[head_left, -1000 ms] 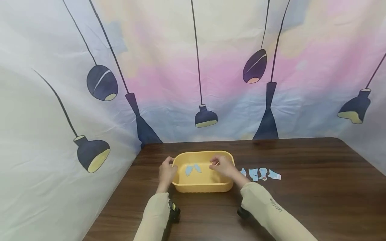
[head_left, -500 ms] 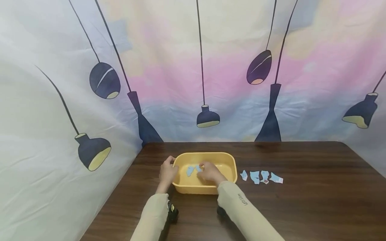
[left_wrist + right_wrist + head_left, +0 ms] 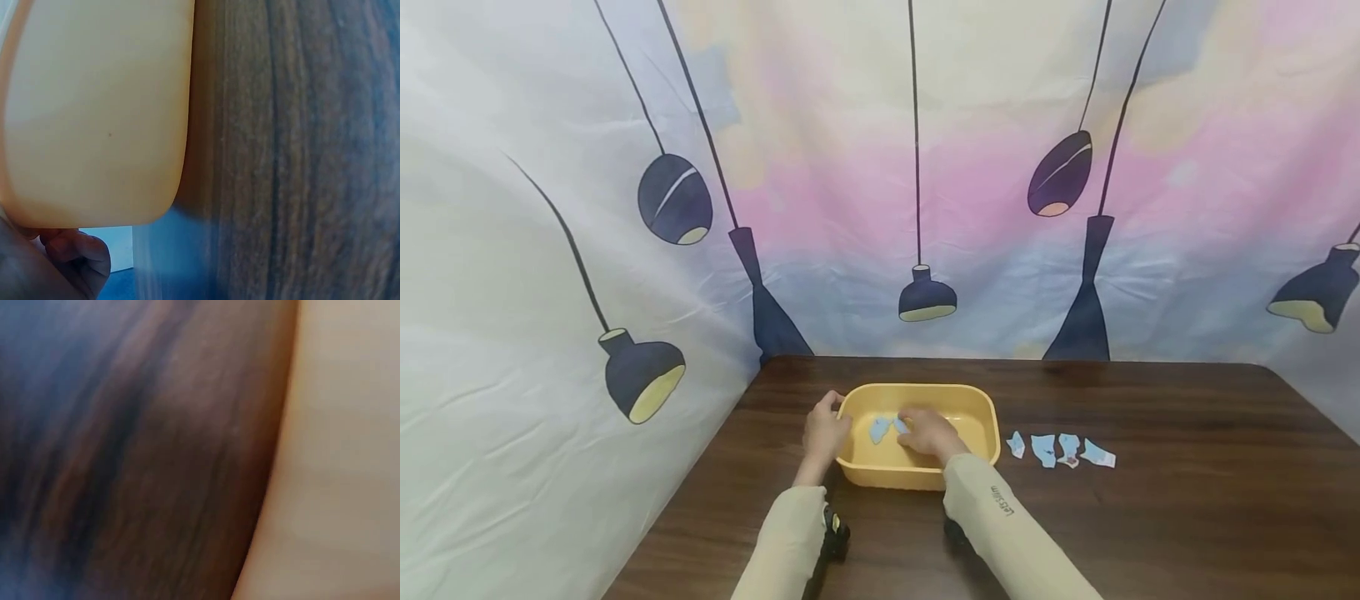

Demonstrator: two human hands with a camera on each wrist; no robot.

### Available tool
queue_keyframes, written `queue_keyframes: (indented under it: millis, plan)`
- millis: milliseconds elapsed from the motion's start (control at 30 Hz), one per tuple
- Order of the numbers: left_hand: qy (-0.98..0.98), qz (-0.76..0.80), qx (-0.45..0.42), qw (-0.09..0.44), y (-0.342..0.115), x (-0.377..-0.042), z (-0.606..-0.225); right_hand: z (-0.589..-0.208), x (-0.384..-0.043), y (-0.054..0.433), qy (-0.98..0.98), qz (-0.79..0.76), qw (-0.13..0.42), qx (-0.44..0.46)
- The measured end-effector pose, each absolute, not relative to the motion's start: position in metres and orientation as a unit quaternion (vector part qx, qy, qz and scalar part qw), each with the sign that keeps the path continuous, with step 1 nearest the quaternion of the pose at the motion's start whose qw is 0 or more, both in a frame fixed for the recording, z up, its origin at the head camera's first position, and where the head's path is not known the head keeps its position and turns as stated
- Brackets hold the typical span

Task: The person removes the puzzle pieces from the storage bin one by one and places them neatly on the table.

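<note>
A yellow plastic basin (image 3: 891, 477) stands on the table. My left hand (image 3: 824, 433) grips its left rim; in the left wrist view its curled fingers (image 3: 78, 247) show at the basin's end. My right hand (image 3: 928, 435) reaches inside the basin, its fingertips at a light-blue torn paper piece (image 3: 900, 426). Whether it pinches that piece is too small to tell. Just left of it lies another blue paper piece (image 3: 879, 430) on the basin floor. The right wrist view holds only blurred tabletop and the basin's pale wall (image 3: 337, 456), without the hand.
Several torn light-blue paper pieces lie in a row right of the basin, among them a small one (image 3: 1017, 444) and one with a reddish mark (image 3: 1069, 450). The dark wooden table (image 3: 1187, 500) extends to a cloth backdrop (image 3: 850, 167) printed with lamps.
My right hand has moved left from the basin's right side to the blue paper piece, then stayed there. The left hand keeps its grip on the rim. The head view has shifted slightly.
</note>
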State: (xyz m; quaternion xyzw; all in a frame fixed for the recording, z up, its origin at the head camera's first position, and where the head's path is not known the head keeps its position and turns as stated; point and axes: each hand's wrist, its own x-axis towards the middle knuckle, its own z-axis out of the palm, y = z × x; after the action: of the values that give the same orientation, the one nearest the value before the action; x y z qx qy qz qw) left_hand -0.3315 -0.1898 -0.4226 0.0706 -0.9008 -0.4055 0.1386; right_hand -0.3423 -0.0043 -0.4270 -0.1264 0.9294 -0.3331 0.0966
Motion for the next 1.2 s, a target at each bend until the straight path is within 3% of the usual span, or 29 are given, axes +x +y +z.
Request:
queue_keyframes:
  millis: [500, 1200]
  plan:
    - [-0.898, -0.411, 0.075, 0.140, -0.188, -0.333, -0.424, -0.431, -0.345, -0.002, 0.938, -0.324, 0.062, -0.107]
    - [-0.898, -0.417, 0.052, 0.127, -0.189, -0.336, -0.424, -0.412, -0.317, 0.035, 0.838, -0.528, -0.030, -0.133]
